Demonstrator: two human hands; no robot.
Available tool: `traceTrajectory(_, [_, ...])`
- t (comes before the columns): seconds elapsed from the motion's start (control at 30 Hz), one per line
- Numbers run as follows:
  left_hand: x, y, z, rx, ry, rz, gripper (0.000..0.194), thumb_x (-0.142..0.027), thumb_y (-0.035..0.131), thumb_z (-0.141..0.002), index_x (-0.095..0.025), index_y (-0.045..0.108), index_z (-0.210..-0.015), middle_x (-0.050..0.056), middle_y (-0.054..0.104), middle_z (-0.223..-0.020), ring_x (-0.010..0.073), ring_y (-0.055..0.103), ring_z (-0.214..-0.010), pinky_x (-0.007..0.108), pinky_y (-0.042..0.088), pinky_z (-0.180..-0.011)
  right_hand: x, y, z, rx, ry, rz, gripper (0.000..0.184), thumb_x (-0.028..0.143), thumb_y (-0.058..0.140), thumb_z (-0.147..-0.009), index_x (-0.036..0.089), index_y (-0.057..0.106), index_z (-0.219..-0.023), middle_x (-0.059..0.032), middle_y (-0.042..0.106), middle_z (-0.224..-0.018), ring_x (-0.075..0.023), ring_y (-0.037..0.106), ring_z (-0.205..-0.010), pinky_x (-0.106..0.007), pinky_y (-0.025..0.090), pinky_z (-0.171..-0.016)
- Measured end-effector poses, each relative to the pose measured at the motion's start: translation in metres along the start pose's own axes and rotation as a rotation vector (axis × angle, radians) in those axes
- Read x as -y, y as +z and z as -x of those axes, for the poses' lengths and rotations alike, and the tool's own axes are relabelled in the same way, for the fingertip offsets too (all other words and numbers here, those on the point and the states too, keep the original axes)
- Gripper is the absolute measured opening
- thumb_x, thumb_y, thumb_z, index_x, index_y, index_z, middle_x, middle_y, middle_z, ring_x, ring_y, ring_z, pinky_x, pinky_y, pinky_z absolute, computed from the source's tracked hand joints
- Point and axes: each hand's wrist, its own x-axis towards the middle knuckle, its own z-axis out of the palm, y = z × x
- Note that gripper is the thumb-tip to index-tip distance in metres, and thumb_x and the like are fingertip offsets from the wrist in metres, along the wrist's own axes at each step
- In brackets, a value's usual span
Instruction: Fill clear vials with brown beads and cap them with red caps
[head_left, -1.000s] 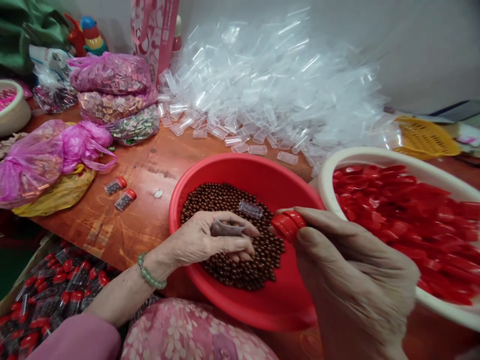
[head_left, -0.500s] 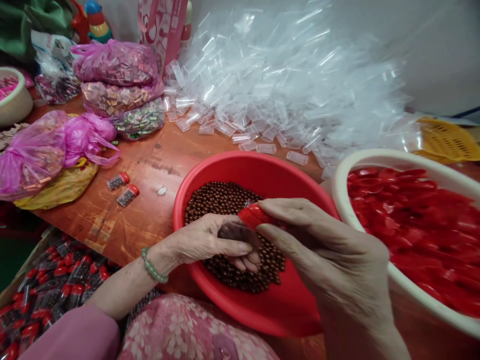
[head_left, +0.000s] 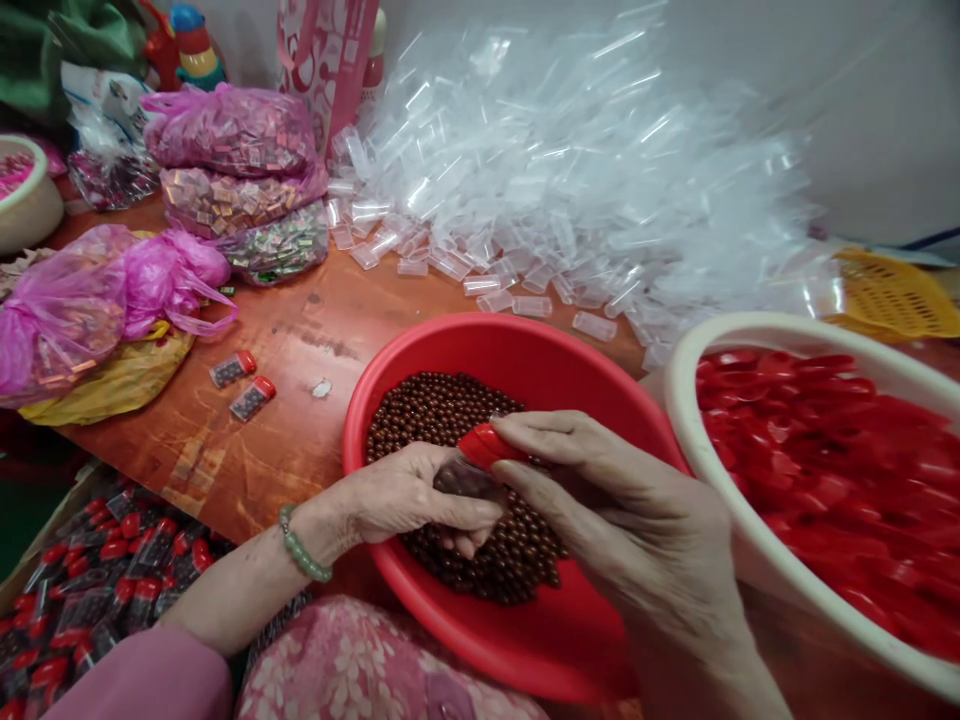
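My left hand [head_left: 409, 490] is wrapped round a small clear plastic container [head_left: 466, 480] that looks dark inside. At the container's upper end is a red cap [head_left: 482, 446], pinched between the thumb and fingers of my right hand [head_left: 630, 520]. Whether the cap is fully seated cannot be seen. Both hands are over a red basin [head_left: 600, 375] partly filled with shiny brown beads or balls [head_left: 442, 400]. The right hand covers part of the basin, and its lower fingers are hidden.
A cream basin [head_left: 686, 400] of red caps stands at the right. Behind lies a big heap of clear containers [head_left: 525, 170]. Two capped containers [head_left: 253, 397] rest on the table, left of the red basin. Many more capped containers [head_left: 97, 590] fill a box lower left. Pink bags [head_left: 232, 130] stand behind.
Both hands have moved slightly left together, and the red cap has come closer onto the container's end. My left fingers have curled in more around the container.
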Motion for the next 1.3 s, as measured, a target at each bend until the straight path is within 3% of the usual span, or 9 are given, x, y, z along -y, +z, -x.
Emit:
traceTrajectory(0.27, [0.002,-0.003,-0.001,0.014,-0.007,-0.058,0.042,-0.049,0.073,-0.066,-0.014,0.053,-0.058,-0.003,0.051,-0.051,0.0062,0.047,-0.046,0.021,0.036,-0.049,-0.005,-0.002,-0.001,0.085,-0.037,0.061,0.034,0.006,0.065,-0.079,0.027,0.068,-0.106,-0.0036,0.067,-0.100,-0.0152,0.066,-0.091,-0.025,0.056,-0.075])
traceTrajectory(0.47, [0.003,-0.004,-0.001,0.046,0.022,-0.095,0.033,-0.038,0.065,-0.073,-0.016,0.049,-0.054,-0.004,0.047,-0.048,0.0057,0.041,-0.044,0.022,0.030,-0.047,-0.009,0.004,0.001,0.050,-0.026,0.015,0.030,0.007,0.065,-0.079,0.027,0.068,-0.102,-0.0020,0.068,-0.095,-0.0143,0.066,-0.087,-0.025,0.057,-0.073])
traceTrajectory(0.63, [0.000,-0.005,0.000,0.054,0.043,-0.134,0.029,-0.035,0.062,-0.073,-0.016,0.050,-0.055,-0.004,0.047,-0.048,0.0063,0.041,-0.045,0.023,0.031,-0.048,-0.010,0.007,0.005,-0.003,-0.013,0.127,0.031,0.009,0.064,-0.081,0.028,0.067,-0.106,-0.0020,0.070,-0.097,-0.0153,0.067,-0.089,-0.028,0.057,-0.079])
traceTrajectory(0.83, [0.004,-0.005,-0.001,0.065,0.008,-0.083,0.018,-0.028,0.064,-0.068,-0.016,0.051,-0.061,-0.006,0.048,-0.049,0.0062,0.041,-0.045,0.022,0.031,-0.048,-0.005,0.004,0.006,0.080,-0.010,-0.004,0.035,0.009,0.062,-0.084,0.034,0.068,-0.107,0.0007,0.070,-0.096,-0.0140,0.068,-0.087,-0.024,0.058,-0.071])
traceTrajectory(1.03, [0.002,-0.003,-0.001,0.019,0.037,-0.097,0.025,-0.029,0.067,-0.071,-0.016,0.051,-0.056,-0.009,0.042,-0.045,0.0053,0.035,-0.043,0.023,0.024,-0.046,-0.006,0.012,0.008,-0.018,0.046,0.023,0.033,0.011,0.064,-0.083,0.034,0.068,-0.106,0.0005,0.070,-0.095,-0.0150,0.068,-0.086,-0.026,0.058,-0.073])
traceTrajectory(1.2, [0.003,-0.001,0.001,-0.072,0.014,-0.014,0.016,-0.022,0.074,-0.062,-0.013,0.061,-0.065,-0.008,0.051,-0.054,0.0054,0.043,-0.053,0.022,0.032,-0.057,-0.010,0.012,0.008,0.051,-0.041,0.082,0.032,0.009,0.060,-0.085,0.031,0.065,-0.108,-0.0009,0.068,-0.097,-0.0137,0.067,-0.085,-0.023,0.057,-0.069])
traceTrajectory(1.3, [0.005,-0.002,0.001,-0.054,-0.005,0.058,0.029,-0.031,0.076,-0.062,-0.015,0.053,-0.055,-0.008,0.045,-0.045,0.0052,0.037,-0.043,0.024,0.026,-0.048,-0.012,0.009,0.007,0.151,-0.163,0.261,0.030,0.027,0.059,-0.089,0.027,0.057,-0.120,-0.0066,0.067,-0.106,-0.0188,0.066,-0.095,-0.029,0.058,-0.074])
